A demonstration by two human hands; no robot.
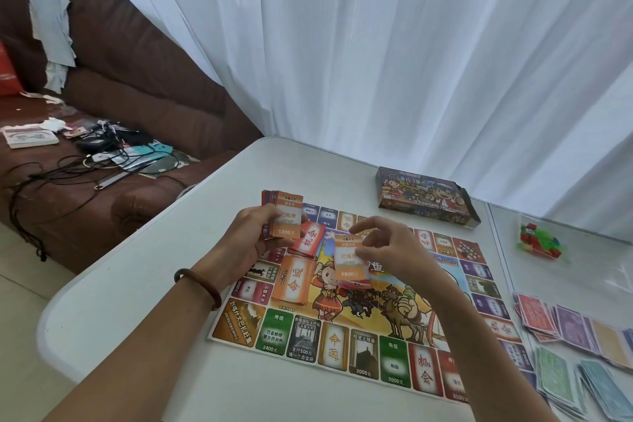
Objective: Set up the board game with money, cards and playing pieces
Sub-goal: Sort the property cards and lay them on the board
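Flanking the board (274, 336), game box (424, 202), bagged pieces (539, 240), banknote piles (575, 329).

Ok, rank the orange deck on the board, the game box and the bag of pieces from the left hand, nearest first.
1. Orange deck, lying just beside the left hand.
2. Game box, farther back and to the right.
3. Bag of pieces, far right.

Left hand (254, 233) in grip, right hand (388, 252) in pinch
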